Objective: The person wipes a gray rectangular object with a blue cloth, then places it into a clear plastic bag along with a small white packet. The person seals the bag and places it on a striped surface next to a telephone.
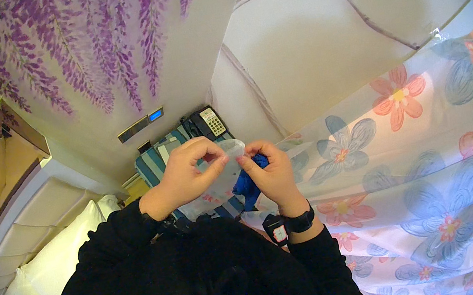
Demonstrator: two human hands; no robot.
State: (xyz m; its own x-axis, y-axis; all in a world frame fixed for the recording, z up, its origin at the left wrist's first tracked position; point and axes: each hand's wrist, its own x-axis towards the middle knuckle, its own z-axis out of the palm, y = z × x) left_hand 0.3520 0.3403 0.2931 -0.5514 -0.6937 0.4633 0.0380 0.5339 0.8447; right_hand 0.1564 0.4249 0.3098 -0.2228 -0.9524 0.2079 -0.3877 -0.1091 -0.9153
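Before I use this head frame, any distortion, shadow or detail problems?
Head view: fisheye corners go black; same view, soft shadows on the white wall; same view, black clothing loses detail; same view, clear plastic has faint edges.

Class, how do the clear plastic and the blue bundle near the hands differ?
The clear plastic is see-through; the blue bundle is deep blue and looks opaque. The clear plastic shows between left hand and right hand; the blue bundle is bunched by the right. Both look flexible.
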